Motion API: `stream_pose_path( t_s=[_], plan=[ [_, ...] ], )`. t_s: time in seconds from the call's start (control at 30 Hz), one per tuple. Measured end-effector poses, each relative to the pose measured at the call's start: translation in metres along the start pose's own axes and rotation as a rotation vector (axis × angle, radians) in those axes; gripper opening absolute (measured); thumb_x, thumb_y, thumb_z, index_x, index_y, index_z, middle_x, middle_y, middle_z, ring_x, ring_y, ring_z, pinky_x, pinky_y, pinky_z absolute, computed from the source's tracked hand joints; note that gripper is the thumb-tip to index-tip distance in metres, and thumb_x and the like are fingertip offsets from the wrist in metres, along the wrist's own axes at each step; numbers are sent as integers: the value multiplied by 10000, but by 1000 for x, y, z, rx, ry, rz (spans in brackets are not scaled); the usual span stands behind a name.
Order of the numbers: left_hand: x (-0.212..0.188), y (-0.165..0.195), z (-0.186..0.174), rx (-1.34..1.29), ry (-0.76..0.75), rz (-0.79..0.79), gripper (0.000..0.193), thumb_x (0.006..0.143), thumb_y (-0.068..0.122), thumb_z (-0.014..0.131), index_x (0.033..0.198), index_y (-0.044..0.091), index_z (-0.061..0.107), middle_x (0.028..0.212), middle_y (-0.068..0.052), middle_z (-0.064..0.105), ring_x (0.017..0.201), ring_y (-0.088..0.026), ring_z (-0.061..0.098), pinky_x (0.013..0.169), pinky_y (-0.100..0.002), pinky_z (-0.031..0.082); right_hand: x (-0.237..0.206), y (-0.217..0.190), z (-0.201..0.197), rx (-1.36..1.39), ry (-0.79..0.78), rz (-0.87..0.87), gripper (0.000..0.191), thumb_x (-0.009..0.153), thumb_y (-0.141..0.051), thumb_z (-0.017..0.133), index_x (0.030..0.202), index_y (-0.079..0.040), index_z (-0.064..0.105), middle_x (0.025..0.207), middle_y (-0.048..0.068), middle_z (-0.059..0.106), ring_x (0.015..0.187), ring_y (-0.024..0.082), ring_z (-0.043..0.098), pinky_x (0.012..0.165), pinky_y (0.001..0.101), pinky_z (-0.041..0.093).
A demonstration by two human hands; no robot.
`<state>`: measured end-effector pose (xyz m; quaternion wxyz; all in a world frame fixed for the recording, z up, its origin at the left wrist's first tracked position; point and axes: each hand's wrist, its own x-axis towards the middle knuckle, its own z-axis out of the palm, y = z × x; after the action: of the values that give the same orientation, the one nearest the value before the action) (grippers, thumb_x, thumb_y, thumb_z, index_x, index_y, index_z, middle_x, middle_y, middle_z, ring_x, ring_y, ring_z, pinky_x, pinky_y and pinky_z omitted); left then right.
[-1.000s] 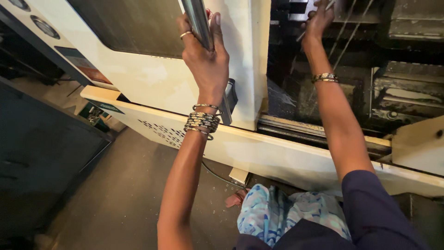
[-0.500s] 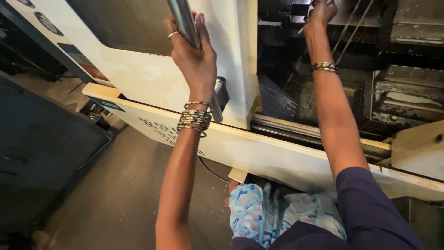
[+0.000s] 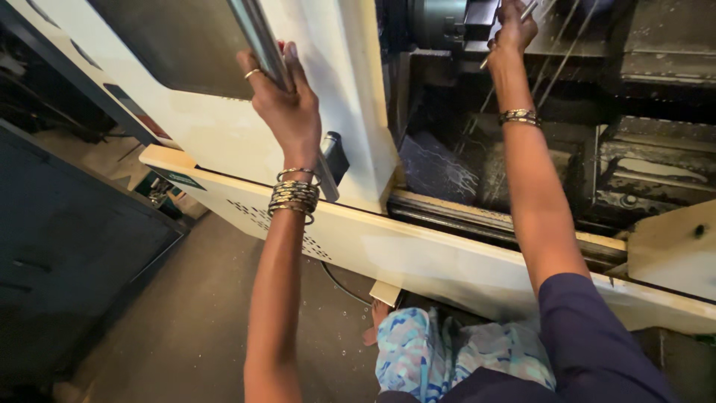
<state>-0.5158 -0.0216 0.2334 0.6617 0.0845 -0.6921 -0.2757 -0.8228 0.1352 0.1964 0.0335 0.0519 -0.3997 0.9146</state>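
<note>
1. Since the earlier frames: left hand has kept its grip on the door handle; right hand remains deep in the machine. Both sit slightly further left in view, and the door's edge likewise.
2. Left hand: fingers wrapped round the steel handle bar, thumb on the near side, clamped tight. Ring on one finger, stack of bangles at the wrist.
3. Handle: long round bar, long axis running from the upper left of the sliding door down to its lower right, ending in a dark bracket near the door's lower right corner. The hand holds it about mid-length.
4. Door: cream panel with a dark window, its right edge bordering the open machine bay.
5. Right hand: raised at the bay's top edge, fingers curled shut on a thin metal rod, beside the grey chuck. The rod tilts, upper end to the right. Bracelet on the wrist.
6. Below: cream lower rail of the machine body runs across; the right forearm crosses over it.
7. Floor: grey concrete at lower left.
</note>
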Motion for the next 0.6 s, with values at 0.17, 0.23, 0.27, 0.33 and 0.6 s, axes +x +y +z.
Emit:
stream_pose_path(
  t_s=[0.17,0.23,0.27,0.33,0.6],
  plan=[
    [-3,2,-1,11,12,-25,224,1099,128,641,1173,48,445,1052,-149,768,950,-224,815,817,-324,624,-2,-8,-5,-136,64,20,247,858,-262,861,1002,-105,736,730,-4,738,376,66,374,351,256,257],
    [-7,0,1,4,15,-9,229,1098,134,638,1174,47,440,1058,-148,761,956,-220,808,816,-320,619,1,-5,-9,-19,30,10,243,843,-183,768,1057,-85,711,703,29,726,369,79,377,343,272,277],
    [-9,-2,1,-6,20,2,237,1096,137,635,1185,45,436,1074,-150,759,983,-222,805,821,-317,620,2,-1,-11,34,15,8,260,835,-144,721,1085,-74,699,690,46,719,365,86,378,340,280,287],
    [-12,-5,0,-11,26,11,239,1097,136,631,1199,43,437,1086,-154,760,1010,-229,804,837,-321,622,3,3,-13,-46,71,16,305,859,-113,759,1123,10,670,686,43,635,403,95,402,369,292,303],
    [1,-4,-15,35,13,19,244,1090,118,622,1214,34,430,1098,-165,752,1020,-252,801,848,-340,626,-4,-1,6,-9,199,-107,320,791,-160,799,1064,-44,682,737,40,740,459,91,544,406,261,423]
  ],
)
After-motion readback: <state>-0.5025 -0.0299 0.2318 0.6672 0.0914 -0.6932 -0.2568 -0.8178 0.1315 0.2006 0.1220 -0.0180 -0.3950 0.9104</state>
